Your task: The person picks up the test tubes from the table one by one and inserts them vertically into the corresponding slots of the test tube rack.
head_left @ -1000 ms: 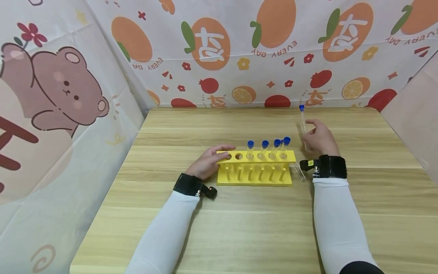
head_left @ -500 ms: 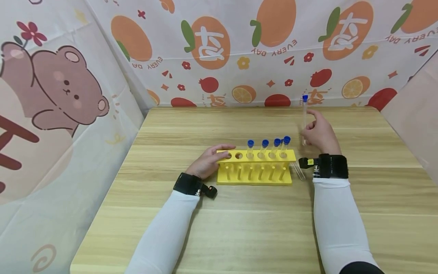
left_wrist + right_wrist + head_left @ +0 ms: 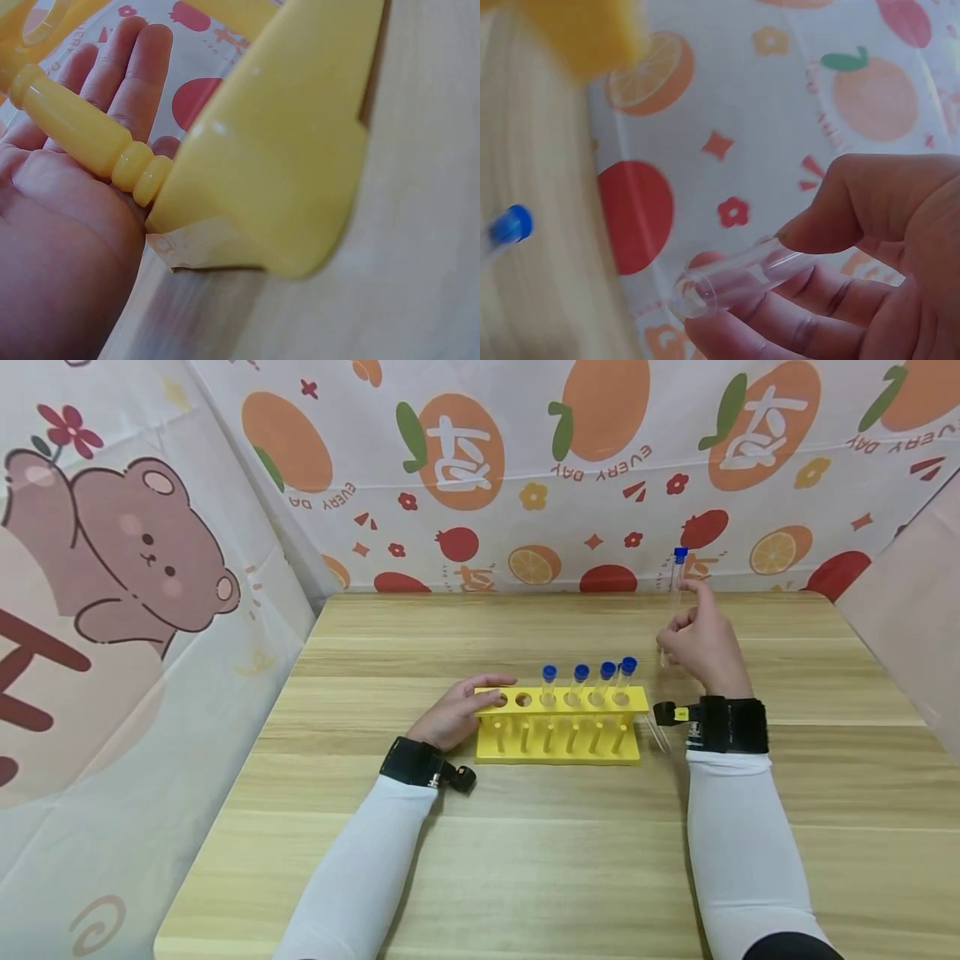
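1. One clear plastic test tube with a blue cap (image 3: 676,589) is pinched in the right hand (image 3: 705,643), held upright in the air above the far right of the tabletop (image 3: 540,860), cap on top. The right wrist view shows the thumb and fingers (image 3: 780,319) curled round its rounded bottom end, which looks empty.
2. Just left of and nearer than that hand stands a yellow plastic test tube rack (image 3: 560,727); holding the tube vertical would suit its round holes.
3. Four blue-capped clear tubes (image 3: 588,683) already sit in the rack's right-hand holes, leaning slightly. Two holes at the left end are vacant.
4. Resting flat, fingers straight and relaxed, the left hand (image 3: 459,710) lies against the rack's left end, seemingly to steady it; the left wrist view shows the palm beside a turned yellow post (image 3: 82,135).
5. Another clear tube (image 3: 655,735) lies on the tabletop just beside the rack's right end.
6. Fruit-printed cloth (image 3: 525,468) hangs behind.
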`<act>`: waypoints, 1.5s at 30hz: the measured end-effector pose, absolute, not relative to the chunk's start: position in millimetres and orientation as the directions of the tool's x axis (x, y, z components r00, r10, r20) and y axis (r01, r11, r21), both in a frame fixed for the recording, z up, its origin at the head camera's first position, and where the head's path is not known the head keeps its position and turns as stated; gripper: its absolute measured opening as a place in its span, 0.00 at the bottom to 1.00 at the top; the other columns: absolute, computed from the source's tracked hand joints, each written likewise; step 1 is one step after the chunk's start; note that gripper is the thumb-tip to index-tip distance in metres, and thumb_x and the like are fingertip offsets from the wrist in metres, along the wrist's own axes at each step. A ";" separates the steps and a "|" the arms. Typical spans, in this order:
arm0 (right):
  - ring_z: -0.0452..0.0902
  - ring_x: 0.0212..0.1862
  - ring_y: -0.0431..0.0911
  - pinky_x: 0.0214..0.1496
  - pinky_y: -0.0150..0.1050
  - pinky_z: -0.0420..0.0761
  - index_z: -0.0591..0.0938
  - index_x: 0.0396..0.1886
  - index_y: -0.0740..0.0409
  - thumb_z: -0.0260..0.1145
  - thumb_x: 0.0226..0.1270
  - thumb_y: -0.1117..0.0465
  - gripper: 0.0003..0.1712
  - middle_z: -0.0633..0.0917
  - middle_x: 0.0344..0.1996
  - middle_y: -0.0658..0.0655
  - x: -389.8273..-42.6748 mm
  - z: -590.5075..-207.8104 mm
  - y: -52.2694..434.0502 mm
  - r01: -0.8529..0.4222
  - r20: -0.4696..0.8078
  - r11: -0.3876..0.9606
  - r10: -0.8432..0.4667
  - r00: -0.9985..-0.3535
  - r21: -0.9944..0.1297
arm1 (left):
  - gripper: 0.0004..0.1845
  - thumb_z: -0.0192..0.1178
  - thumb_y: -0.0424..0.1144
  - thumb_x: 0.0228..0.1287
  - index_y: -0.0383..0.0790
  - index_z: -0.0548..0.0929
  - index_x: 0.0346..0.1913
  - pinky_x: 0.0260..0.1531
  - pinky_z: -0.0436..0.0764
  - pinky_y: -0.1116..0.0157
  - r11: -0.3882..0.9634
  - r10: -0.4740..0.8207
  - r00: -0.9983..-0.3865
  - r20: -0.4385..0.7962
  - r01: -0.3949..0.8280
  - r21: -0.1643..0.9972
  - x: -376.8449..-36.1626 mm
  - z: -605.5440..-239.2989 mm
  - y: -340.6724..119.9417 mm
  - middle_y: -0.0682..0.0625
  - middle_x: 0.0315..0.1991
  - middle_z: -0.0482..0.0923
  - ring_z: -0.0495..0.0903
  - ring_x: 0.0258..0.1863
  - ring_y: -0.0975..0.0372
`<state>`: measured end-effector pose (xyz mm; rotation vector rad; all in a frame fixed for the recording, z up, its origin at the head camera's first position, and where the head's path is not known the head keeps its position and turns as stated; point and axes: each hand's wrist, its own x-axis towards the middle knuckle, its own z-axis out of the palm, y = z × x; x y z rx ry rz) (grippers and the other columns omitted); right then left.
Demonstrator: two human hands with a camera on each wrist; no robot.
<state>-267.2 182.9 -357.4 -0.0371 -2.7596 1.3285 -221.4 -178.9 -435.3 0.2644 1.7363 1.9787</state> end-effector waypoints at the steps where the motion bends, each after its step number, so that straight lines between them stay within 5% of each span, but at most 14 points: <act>1: 0.78 0.31 0.52 0.31 0.37 0.81 0.53 0.77 0.43 0.62 0.64 0.63 0.45 0.78 0.36 0.58 -265.8 -354.4 181.6 -0.018 0.070 0.620 0.059 -0.996 -0.784 | 0.24 0.53 0.42 0.70 0.40 0.72 0.66 0.66 0.55 0.44 -0.071 0.481 -0.860 -0.170 -0.231 0.970 -221.7 -435.5 -178.9 0.46 0.70 0.65 0.63 0.62 0.52; 6: 0.81 0.33 0.54 0.31 0.33 0.81 0.57 0.74 0.42 0.61 0.65 0.61 0.40 0.78 0.36 0.56 -255.7 -338.6 174.9 -0.077 0.158 0.604 0.082 -0.984 -0.794 | 0.24 0.54 0.42 0.70 0.40 0.72 0.66 0.65 0.56 0.44 -0.068 0.483 -0.859 -0.168 -0.229 0.971 -222.5 -436.4 -179.5 0.46 0.70 0.64 0.63 0.62 0.51; 15: 0.84 0.26 0.37 0.34 0.29 0.82 0.60 0.70 0.43 0.61 0.67 0.63 0.35 0.78 0.37 0.53 -231.5 -310.1 163.1 -0.230 0.300 0.475 0.076 -0.951 -0.849 | 0.23 0.52 0.41 0.71 0.39 0.72 0.66 0.65 0.54 0.43 -0.070 0.484 -0.860 -0.162 -0.223 0.972 -223.1 -438.1 -179.5 0.43 0.71 0.63 0.63 0.61 0.52; 23: 0.86 0.29 0.42 0.34 0.33 0.84 0.64 0.66 0.47 0.62 0.66 0.69 0.32 0.79 0.32 0.55 -206.1 -284.8 143.1 -0.375 0.401 0.269 0.050 -0.915 -0.887 | 0.22 0.50 0.42 0.73 0.38 0.71 0.66 0.64 0.52 0.42 -0.078 0.493 -0.858 -0.145 -0.210 0.975 -223.8 -437.4 -180.5 0.41 0.72 0.61 0.63 0.59 0.52; 34: 0.85 0.30 0.47 0.37 0.35 0.84 0.66 0.63 0.55 0.61 0.62 0.77 0.31 0.78 0.31 0.61 -188.0 -286.7 105.5 -0.595 0.593 -0.010 -0.103 -0.799 -0.804 | 0.28 0.54 0.60 0.69 0.46 0.76 0.63 0.66 0.52 0.40 -0.095 0.485 -0.861 -0.152 -0.224 0.970 -225.7 -441.1 -182.3 0.48 0.72 0.62 0.62 0.64 0.49; 45: 0.86 0.31 0.53 0.37 0.41 0.85 0.64 0.64 0.60 0.62 0.63 0.77 0.31 0.79 0.30 0.58 -176.5 -294.9 66.2 -0.602 0.583 -0.002 -0.255 -0.772 -0.798 | 0.29 0.51 0.58 0.72 0.42 0.73 0.65 0.66 0.50 0.39 -0.081 0.477 -0.864 -0.160 -0.225 0.971 -225.4 -439.7 -182.3 0.48 0.72 0.63 0.62 0.64 0.49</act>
